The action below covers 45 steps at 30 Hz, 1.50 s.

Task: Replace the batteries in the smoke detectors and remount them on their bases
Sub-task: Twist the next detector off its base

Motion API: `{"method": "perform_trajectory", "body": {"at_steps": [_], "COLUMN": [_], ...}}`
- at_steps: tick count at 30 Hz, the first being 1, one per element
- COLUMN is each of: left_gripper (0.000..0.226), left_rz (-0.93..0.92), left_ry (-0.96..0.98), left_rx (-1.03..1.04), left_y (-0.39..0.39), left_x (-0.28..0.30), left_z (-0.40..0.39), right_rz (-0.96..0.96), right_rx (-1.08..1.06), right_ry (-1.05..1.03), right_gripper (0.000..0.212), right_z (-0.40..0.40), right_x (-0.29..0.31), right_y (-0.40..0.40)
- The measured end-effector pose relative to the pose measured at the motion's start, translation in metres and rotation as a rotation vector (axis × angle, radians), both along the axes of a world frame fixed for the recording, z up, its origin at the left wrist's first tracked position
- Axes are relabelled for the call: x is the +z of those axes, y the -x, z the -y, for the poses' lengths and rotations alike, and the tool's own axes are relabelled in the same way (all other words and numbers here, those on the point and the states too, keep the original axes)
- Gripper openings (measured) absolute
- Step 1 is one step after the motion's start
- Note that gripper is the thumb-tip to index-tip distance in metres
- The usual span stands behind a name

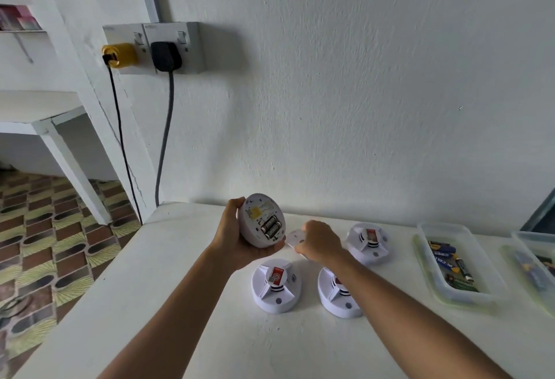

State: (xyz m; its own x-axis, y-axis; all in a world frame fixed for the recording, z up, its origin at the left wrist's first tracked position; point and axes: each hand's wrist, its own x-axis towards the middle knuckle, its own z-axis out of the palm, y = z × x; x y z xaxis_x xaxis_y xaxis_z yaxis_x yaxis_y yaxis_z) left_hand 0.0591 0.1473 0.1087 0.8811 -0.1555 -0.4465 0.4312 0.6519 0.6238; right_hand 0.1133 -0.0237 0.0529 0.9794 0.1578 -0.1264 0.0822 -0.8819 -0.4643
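Four round white plastic smoke detectors are showing on the white desk (186,303), and only one is being worked on. The left hand (237,240) is gripping the open detector (262,220) above the desk, near its back edge, with the underside turned up; two dark batteries (271,225) are sitting in its uncovered slot. The right hand (319,240) is pinching a small white battery cover (295,238) just beside it. The three other detectors (276,287) (339,294) (368,242) are resting closed near the middle of the desk, seemingly not yet started. A clear plastic tray (492,287) with loose batteries is lying toward the right edge. Whether the seated batteries are old or new cannot be told; most of the task is probably still remaining.
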Motion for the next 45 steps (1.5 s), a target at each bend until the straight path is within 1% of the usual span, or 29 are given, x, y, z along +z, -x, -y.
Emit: {"method": "perform_trajectory", "body": {"at_steps": [1,3,4,6,7,9,12,15,19,23,26,29,32,34,37,40,43,45], "left_gripper": [0.047,0.047,0.047,0.05,0.051,0.051,0.049,0.05,0.051,0.049,0.047,0.047,0.047,0.049,0.051,0.049,0.046,0.051], "left_rz": [-0.004,-0.004,-0.006,0.002,0.014,0.034,0.08,0.12,0.151,0.144,0.149,0.18,0.199,0.21,0.23,0.236,0.25,0.288], "left_ry": [0.007,0.033,0.046,0.039,0.023,-0.003,0.002,-0.001,-0.03,-0.02,-0.08,-0.153,-0.219,-0.255,-0.246,-0.26,-0.386,-0.447], "left_rx": [-0.006,-0.005,-0.007,-0.025,-0.041,-0.07,-0.098,-0.124,-0.134,-0.132,-0.125,-0.106,-0.079,-0.066,-0.031,0.022,0.058,0.052], "left_y": [0.0,-0.003,-0.003,-0.005,-0.006,-0.009,-0.009,-0.01,-0.01,-0.006,-0.002,-0.002,0.001,0.004,0.007,0.008,0.007,0.009], "left_x": [-0.001,-0.002,-0.003,-0.004,-0.004,-0.001,0.007,0.011,0.014,0.011,0.015,0.019,0.023,0.024,0.022,0.02,0.017,0.017], "left_z": [0.0,0.006,0.013,0.03,0.041,0.073,0.13,0.189,0.283,0.343,0.385,0.409,0.428,0.44,0.458,0.469,0.479,0.484], "right_rz": [0.033,0.093,0.116,0.13,0.127,0.13,0.12,0.144,0.193,0.208,0.163,0.114,0.096,0.081,0.045,0.102,0.198,0.208], "right_rx": [-0.004,-0.072,-0.109,-0.135,-0.136,-0.139,-0.148,-0.167,-0.165,-0.156,-0.141,-0.1,-0.075,-0.084,-0.115,-0.199,-0.31,-0.344], "right_ry": [-0.046,-0.256,-0.38,-0.586,-0.668,-0.76,-0.785,-0.792,-0.781,-0.768,-0.754,-0.819,-0.831,-0.843,-0.961,-0.997,-0.944,-0.954], "right_gripper": [0.013,0.025,0.024,0.014,0.008,0.013,0.016,0.012,0.013,0.012,0.01,0.006,0.015,0.016,0.013,0.015,0.018,0.017], "right_z": [0.001,0.008,0.014,0.029,0.038,0.065,0.113,0.17,0.264,0.323,0.362,0.384,0.401,0.412,0.424,0.427,0.428,0.431], "right_x": [-0.003,0.003,0.008,0.019,0.023,0.033,0.046,0.051,0.053,0.052,0.053,0.06,0.063,0.064,0.063,0.061,0.058,0.058], "right_y": [0.001,0.006,0.011,0.021,0.026,0.034,0.042,0.047,0.048,0.052,0.051,0.05,0.052,0.052,0.053,0.057,0.06,0.059]}}
